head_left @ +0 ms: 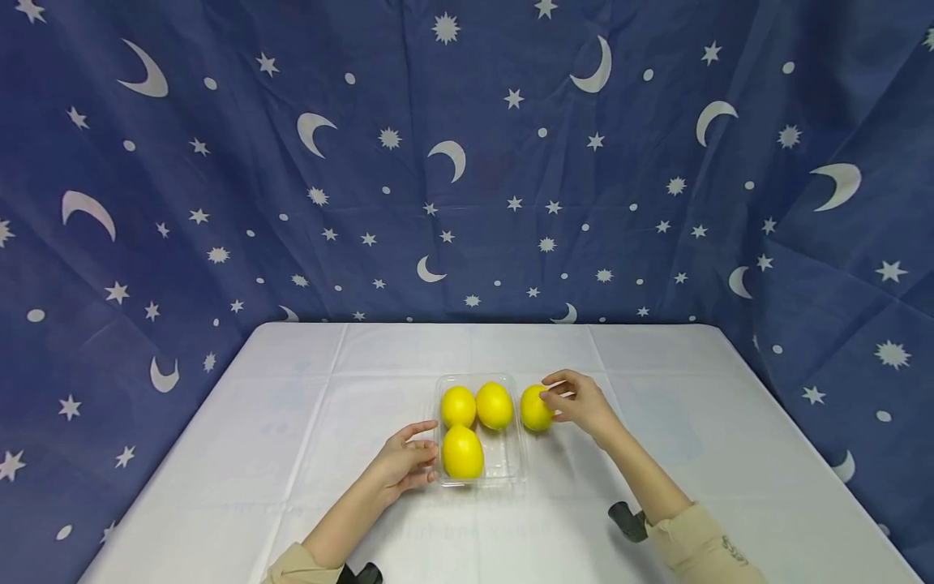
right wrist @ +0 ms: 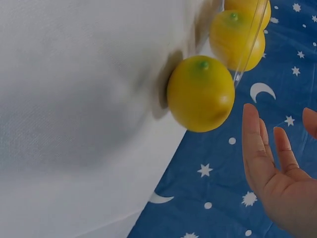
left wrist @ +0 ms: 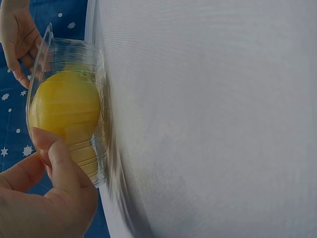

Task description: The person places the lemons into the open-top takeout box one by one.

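Observation:
A clear plastic container stands on the table with three yellow lemons inside: one at back left, one at back right and one at front left. My left hand pinches the container's left rim, as the left wrist view also shows. Just outside the right wall, a fourth lemon rests on the table. Over that lemon, my right hand hovers with fingers spread; the right wrist view shows a gap between the fingertips and the fruit.
A white cloth with fold lines covers the table. Behind and beside it hangs a blue curtain with moons and stars. Dark wrist-worn devices show near both sleeves, one by the right forearm.

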Motion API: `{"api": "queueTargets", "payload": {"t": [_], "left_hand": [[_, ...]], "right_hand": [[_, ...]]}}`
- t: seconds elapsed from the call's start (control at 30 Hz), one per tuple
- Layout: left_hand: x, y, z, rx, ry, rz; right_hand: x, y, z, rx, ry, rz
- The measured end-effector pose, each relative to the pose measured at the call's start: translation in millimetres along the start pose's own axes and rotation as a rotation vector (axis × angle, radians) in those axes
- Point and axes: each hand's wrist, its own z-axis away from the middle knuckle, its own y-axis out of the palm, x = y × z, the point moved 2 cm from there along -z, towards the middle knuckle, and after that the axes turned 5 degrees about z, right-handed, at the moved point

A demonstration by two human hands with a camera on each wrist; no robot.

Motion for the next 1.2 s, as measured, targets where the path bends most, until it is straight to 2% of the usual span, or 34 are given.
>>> {"api": "queueTargets", "payload": {"t": [0.43, 0.67, 1.03, 1.2], "left_hand": [[1.8, 0.2, -0.1, -0.003, 0.001, 0.002], [3.2, 1.3, 0.2, -0.01, -0.001, 0.009], [1.8, -0.2, 0.9, -0.01, 0.001, 0.004], [1.4, -0.3, 0.0, -0.006, 0.003, 0.006]], "right_hand": [[-19, -8.1, -17, -0.044, 0.087, 0.046], [-27, -9.3, -22, -0.029, 0.119, 0.045], [-34, -5.6, -38, -0.001, 0.215, 0.086], [-37, -3.7, -43, 0.039, 0.251, 0.068]]}}
